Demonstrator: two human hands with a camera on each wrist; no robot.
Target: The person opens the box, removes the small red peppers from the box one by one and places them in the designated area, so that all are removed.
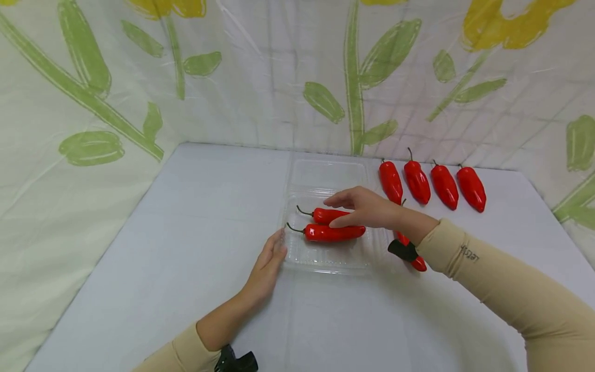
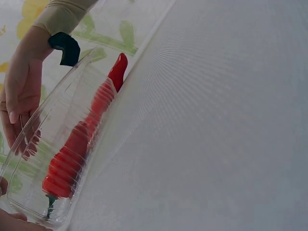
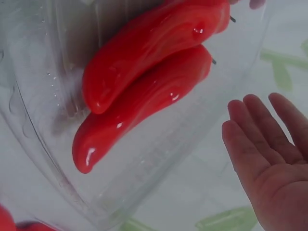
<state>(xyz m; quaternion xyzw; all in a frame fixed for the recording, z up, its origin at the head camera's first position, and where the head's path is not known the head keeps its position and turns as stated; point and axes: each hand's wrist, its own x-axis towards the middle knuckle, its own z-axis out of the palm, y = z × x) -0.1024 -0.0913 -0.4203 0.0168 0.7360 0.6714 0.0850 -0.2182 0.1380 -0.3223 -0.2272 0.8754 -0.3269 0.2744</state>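
Observation:
Two long red chili peppers [image 1: 334, 233] lie side by side in a clear plastic clamshell box [image 1: 325, 263], stems to the left. My right hand [image 1: 367, 207] is over them, its fingers loosely extended and holding nothing; in the right wrist view the right hand [image 3: 274, 168] is apart from the peppers [image 3: 139, 110]. At the box's left side, my left hand [image 1: 267, 268] rests with its fingers against the wall. Through the ribbed wall in the left wrist view, a pepper [image 2: 65, 166] shows, with the left hand [image 2: 19, 222] at the box's near corner.
The box's lid [image 1: 327, 173] lies folded back behind it. Several red peppers [image 1: 443, 186] stand in a row at the table's back right. Another pepper [image 1: 418, 264] is partly hidden under my right wrist. A flower-patterned curtain [image 1: 260, 77] hangs behind the white table [image 1: 195, 206].

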